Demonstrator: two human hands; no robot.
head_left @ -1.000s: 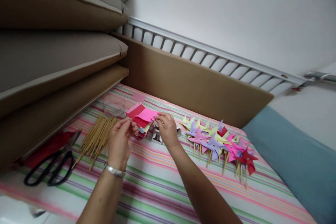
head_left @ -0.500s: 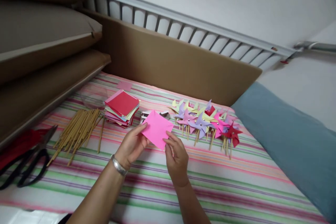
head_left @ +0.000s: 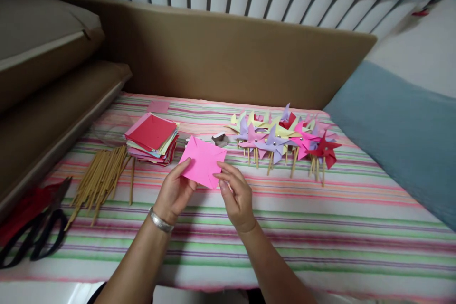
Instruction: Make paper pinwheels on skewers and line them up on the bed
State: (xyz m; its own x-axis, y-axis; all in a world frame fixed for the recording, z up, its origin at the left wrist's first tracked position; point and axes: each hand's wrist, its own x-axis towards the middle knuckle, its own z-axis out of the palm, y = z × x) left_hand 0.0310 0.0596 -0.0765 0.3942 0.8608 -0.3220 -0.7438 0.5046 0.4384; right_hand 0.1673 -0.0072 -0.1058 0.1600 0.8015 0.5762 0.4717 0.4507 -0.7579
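Note:
Both my hands hold one pink paper square [head_left: 203, 160] a little above the striped cloth [head_left: 320, 228]. My left hand [head_left: 174, 193], with a silver bracelet on the wrist, pinches its lower left edge. My right hand [head_left: 235, 194] pinches its lower right edge. Just behind and to the left lies a stack of coloured paper squares [head_left: 151, 137] with a red sheet on top. A bundle of bamboo sticks [head_left: 101, 178] lies left of the stack. A cluster of finished paper pinwheels [head_left: 281, 140] on sticks lies to the right.
Black scissors [head_left: 33, 237] rest on red paper at the far left edge. A small metal piece [head_left: 221, 139] lies behind the pink square. Brown cushions [head_left: 42, 71] rise on the left, a cardboard panel [head_left: 228, 52] stands behind, and a blue cushion [head_left: 402, 137] lies at the right.
My hands lifted a pink square off the stack and brought it toward me, leaving a red sheet on top. The camera has tilted down and nearer.

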